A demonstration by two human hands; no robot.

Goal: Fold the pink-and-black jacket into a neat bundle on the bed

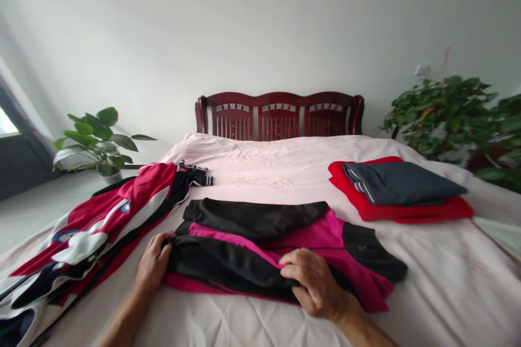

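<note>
Black-and-magenta fabric garment [228, 263] lies flat across the near part of the bed, directly in front of me, its black panels folded inward over the bright magenta cloth. My left hand [154, 260] rests at the garment's left end, fingers bent at the edge; I cannot tell how firmly they grip. My right hand [311, 282] is clamped on the near black fold toward the other end, thumb below and fingers above. The two hands are well apart, with the black fold stretching between them.

Beneath it all spreads a wrinkled, pale pink bed sheet [228, 325]. To my left, a loose heap of red, white and navy clothing [134, 200] with striped cuffs trails from the near corner up the side of the bed. To my right, farther off than the garment, a slate-blue folded garment [402, 181] with white piping sits on top of a bright red folded cloth [358, 200].

Past the bed's left side, a broad-leaved green plant [97, 138] stands in a pale pot [110, 178]; dense green foliage [443, 114] fills the right side. A dark red slatted wooden headboard [279, 114] closes the far end, against a plain whitish wall [260, 27] bearing a small white fixture [422, 70].
</note>
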